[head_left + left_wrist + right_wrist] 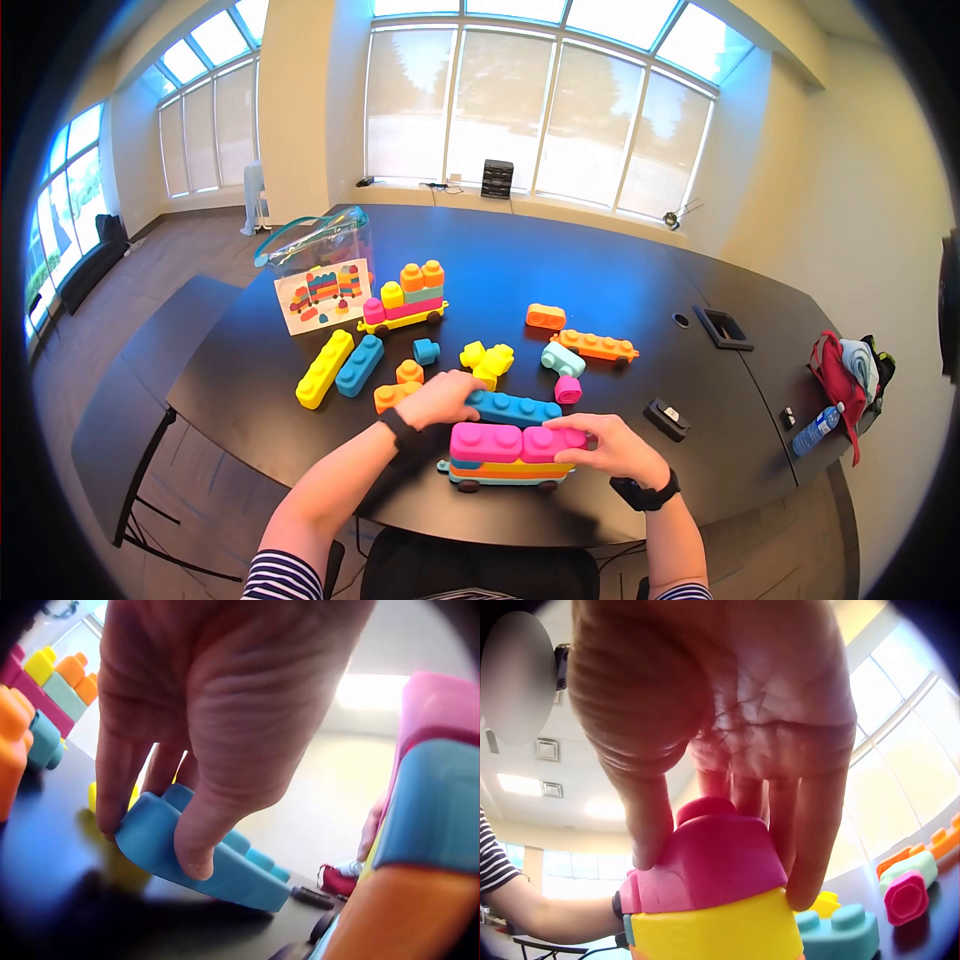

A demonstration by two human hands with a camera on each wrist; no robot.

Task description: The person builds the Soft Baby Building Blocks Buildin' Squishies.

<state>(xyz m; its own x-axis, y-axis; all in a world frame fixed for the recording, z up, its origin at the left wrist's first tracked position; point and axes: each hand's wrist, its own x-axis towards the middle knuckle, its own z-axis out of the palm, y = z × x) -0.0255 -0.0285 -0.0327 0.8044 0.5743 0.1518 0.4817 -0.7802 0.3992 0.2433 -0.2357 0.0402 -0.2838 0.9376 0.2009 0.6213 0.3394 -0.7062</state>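
Observation:
My left hand (440,398) holds one end of a long blue block (520,408) behind the stacked train wagon. In the left wrist view, the thumb lies along the near side of the blue block (161,832) and the fingers reach over its far side, with one end tilted up. Over the wagon's right end, my right hand (622,452) grips a pink block (720,862) between thumb and fingers. It sits on a yellow block (720,930). Another pink block (486,440) tops the wagon's left side, above blue, yellow and orange layers on a wheeled turquoise base (508,481).
Behind stand a second block train (405,308), a clear bag (340,240) and a picture card (325,295). Loose yellow (325,370), blue (360,366) and orange blocks (396,396) lie left. An orange wheeled base (595,346) and black device (667,419) are right.

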